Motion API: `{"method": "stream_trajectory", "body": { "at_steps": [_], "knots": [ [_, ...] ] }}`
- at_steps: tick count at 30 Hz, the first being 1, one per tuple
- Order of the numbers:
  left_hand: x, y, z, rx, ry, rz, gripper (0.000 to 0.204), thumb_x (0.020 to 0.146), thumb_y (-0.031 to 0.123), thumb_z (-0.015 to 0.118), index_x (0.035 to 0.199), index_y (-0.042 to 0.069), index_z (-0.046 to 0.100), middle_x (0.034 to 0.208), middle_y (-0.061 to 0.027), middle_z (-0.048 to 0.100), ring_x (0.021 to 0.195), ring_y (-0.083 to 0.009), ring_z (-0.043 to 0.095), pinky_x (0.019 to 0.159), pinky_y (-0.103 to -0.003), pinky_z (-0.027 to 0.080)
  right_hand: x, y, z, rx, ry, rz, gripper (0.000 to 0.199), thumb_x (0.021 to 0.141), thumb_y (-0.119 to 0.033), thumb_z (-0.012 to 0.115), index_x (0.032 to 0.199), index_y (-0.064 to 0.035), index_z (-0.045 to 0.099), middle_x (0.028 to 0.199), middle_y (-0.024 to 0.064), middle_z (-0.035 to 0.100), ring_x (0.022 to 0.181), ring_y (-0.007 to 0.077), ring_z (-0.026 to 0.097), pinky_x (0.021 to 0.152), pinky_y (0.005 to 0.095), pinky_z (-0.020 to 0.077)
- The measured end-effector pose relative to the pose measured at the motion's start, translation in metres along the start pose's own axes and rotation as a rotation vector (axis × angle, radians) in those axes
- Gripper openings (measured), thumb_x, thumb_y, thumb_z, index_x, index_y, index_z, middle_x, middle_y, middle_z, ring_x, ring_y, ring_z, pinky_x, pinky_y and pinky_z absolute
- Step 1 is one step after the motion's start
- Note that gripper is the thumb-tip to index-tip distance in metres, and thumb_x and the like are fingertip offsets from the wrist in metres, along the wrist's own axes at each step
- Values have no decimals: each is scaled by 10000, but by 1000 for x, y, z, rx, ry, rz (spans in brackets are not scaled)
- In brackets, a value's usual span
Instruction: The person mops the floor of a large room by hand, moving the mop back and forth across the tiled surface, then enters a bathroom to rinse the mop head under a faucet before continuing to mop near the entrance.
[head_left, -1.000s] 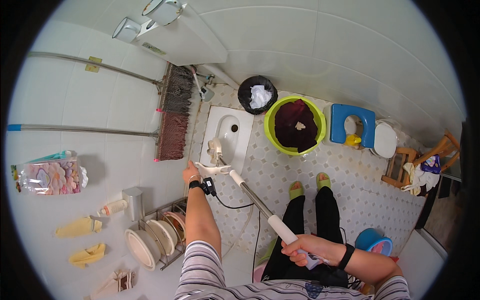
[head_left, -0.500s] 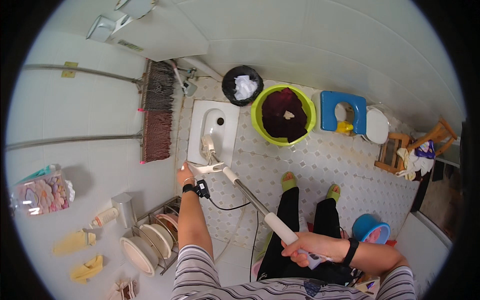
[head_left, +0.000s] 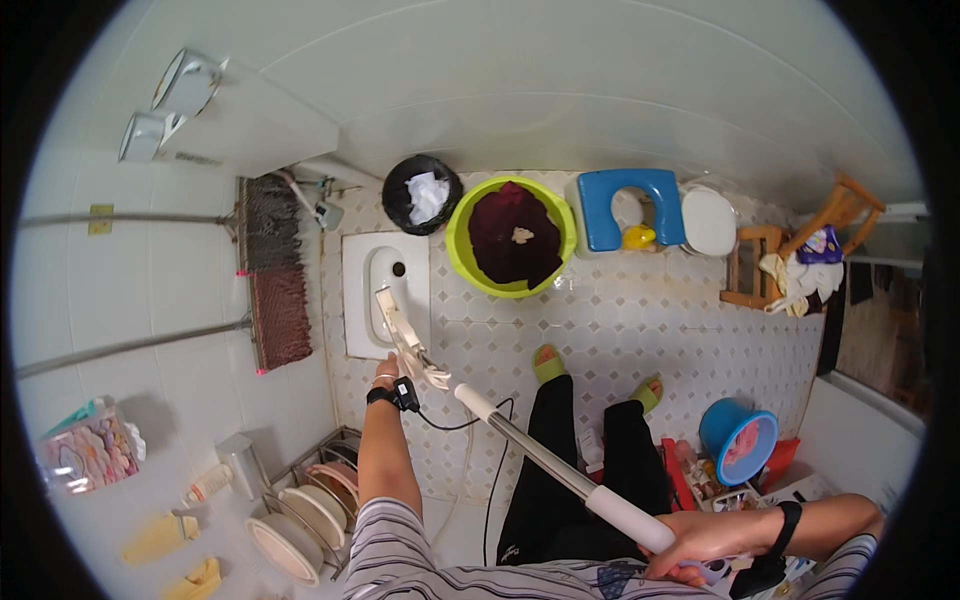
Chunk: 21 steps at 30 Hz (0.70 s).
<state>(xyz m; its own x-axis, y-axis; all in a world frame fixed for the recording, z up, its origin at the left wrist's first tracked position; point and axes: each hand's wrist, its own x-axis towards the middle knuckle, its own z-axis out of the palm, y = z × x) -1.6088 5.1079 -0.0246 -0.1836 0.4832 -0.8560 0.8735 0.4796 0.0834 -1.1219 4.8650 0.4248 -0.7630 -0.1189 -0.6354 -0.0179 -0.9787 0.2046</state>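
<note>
A long-handled mop (head_left: 520, 440) runs diagonally across the lower middle, its flat pale head (head_left: 400, 335) lying over the white squat toilet pan (head_left: 358, 300) set in the tiled floor (head_left: 640, 320). The right hand (head_left: 700, 540), at about 5 o'clock in the view, is clenched around the white grip at the handle's upper end; the very tip of the handle is hidden behind the fingers. The left hand (head_left: 388, 375) sits just at 7 o'clock of the mop head, beside the joint where head meets pole. Whether its fingers are closed on the mop or only touching it cannot be told, since the hand is small and seen from behind. A dark band with a small device (head_left: 400, 395) circles that wrist, and a black cord trails from it down to the floor.

At 1 o'clock of the pan stands a green basin (head_left: 460, 250) holding dark red cloth, with a black bin (head_left: 395, 190) at 12 o'clock. At 9 o'clock a brown towel (head_left: 275, 290) hangs on the wall. Two feet in green slippers (head_left: 548, 362) stand at 3 o'clock of the mop. A dish rack (head_left: 300, 500) is cut off at the lower edge.
</note>
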Motion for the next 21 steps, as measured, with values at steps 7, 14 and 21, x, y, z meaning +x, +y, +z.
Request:
{"method": "stream_trajectory", "body": {
  "at_steps": [7, 14, 21],
  "knots": [
    [-53, 47, 58, -51, 99, 275, 634, 862, 460, 286, 1197, -61, 423, 1249, -236, 414, 1201, -351, 346, 1007, -361, 252, -49, 48, -12, -666, 445, -44, 387, 723, -164, 612, 924, 67, 375, 646, 146, 581, 490, 187, 584, 437, 300, 455],
    [-179, 71, 66, 70, 262, 382, 568, 861, 422, 379, 1136, -65, 478, 1154, -221, 507, 1113, -321, 458, 944, -348, 346, -102, 173, -63, -787, 684, -159, 434, 665, -168, 571, 927, 126, 388, 661, 248, 576, 616, 362, 597, 547, 415, 467],
    [-174, 51, 81, 286, 164, 289, 486, 828, 416, 422, 1017, -12, 554, 894, -170, 592, 734, -273, 590, 628, -386, 468, -168, 316, -119, -846, 1032, -315, 397, 633, -145, 552, 915, 126, 480, 626, 207, 586, 581, 310, 610, 532, 397, 474]
  ]
}}
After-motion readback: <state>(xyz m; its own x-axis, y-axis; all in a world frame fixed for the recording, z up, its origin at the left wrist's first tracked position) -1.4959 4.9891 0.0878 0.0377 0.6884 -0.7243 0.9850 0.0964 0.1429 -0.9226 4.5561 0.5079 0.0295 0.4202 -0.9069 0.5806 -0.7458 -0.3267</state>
